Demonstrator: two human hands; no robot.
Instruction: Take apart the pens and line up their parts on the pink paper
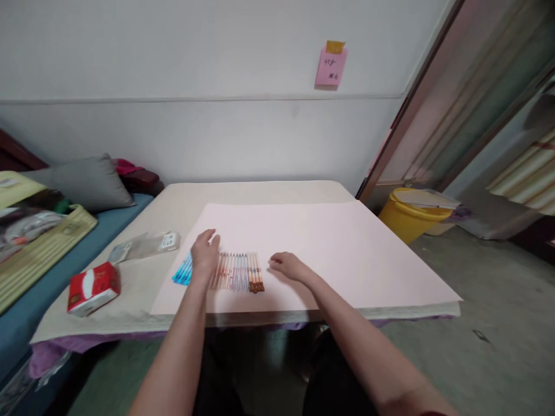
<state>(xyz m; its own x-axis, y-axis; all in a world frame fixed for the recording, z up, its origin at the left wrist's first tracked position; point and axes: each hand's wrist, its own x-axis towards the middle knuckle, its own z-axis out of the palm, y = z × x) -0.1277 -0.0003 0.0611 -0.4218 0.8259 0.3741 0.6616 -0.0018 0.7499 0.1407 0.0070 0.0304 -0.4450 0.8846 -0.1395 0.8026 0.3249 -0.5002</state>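
Observation:
A neat row of slim pens (234, 271) lies side by side on a pale pink sheet (329, 248). At its right end, a few pens (256, 274) have brown figures at their near ends. Several bright blue pens (184, 271) lie slanted at the left. My left hand (205, 252) is over the row, between the blue pens and the paler ones, covering part of them. Its thumb and fingers are apart, with nothing visible in them. Just right of the row, my right hand (288, 266) hovers low over the sheet, fingers loosely bent and apart, holding nothing I can see.
To the left on the table lie a clear plastic pouch (147, 245) and a red-and-white tissue pack (93, 289). Beyond the table's left edge is a blue bench with a grey cushion (87, 182). A yellow bin (407, 214) stands at the right. A white wall rises behind.

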